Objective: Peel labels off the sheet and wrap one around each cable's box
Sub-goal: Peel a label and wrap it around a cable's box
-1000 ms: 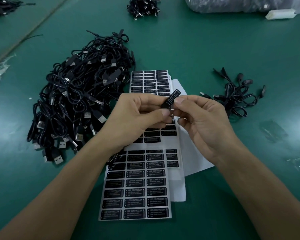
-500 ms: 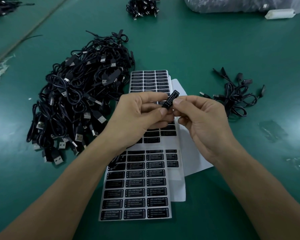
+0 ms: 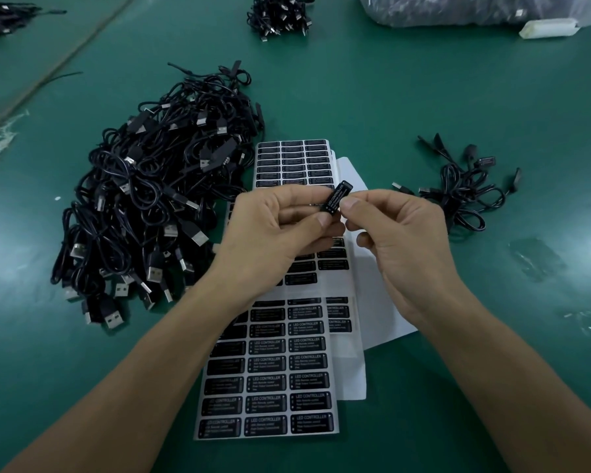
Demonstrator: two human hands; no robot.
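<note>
A small black cable box [image 3: 337, 197] with a black "LED CONTROLLER" label around it is held tilted above the label sheets. My left hand [image 3: 273, 233] pinches its lower end between thumb and fingers. My right hand [image 3: 400, 240] pinches its right side with thumb and forefinger. Its cable is hidden behind my hands. White sheets of black labels [image 3: 270, 397] lie on the green table under my forearms, and a second sheet [image 3: 292, 162] shows beyond my hands.
A big heap of black USB cables [image 3: 151, 199] lies on the left. A few cables [image 3: 464, 189] lie on the right. A small cable bundle [image 3: 280, 15] and a plastic bag [image 3: 475, 8] sit at the far edge, with a white block [image 3: 548, 28].
The box stays pinched between both hands. My fingers have shifted slightly along it, and the label now lies closer around the box.
</note>
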